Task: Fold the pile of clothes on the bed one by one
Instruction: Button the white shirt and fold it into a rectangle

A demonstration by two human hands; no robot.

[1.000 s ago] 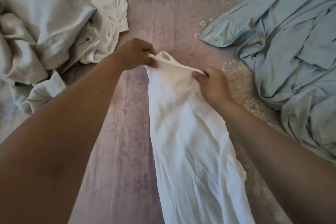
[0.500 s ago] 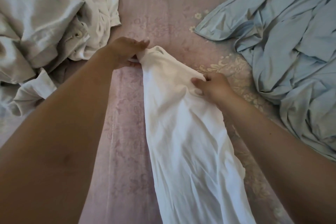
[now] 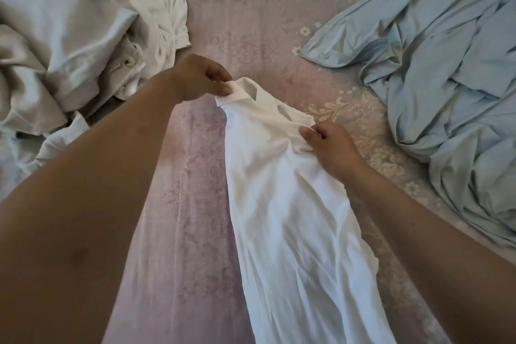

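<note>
Pinching white garment (image 3: 293, 218) (top edge), left hand (image 3: 195, 78), right hand (image 3: 332, 148), fingers clamped.

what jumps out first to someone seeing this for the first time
A long white garment runs down the middle of the pink flowered bedsheet, its top edge pinched by the left hand and the right hand. A crumpled pale blue cloth lies to the right, and a heap of white clothes sits at the upper left.
</note>
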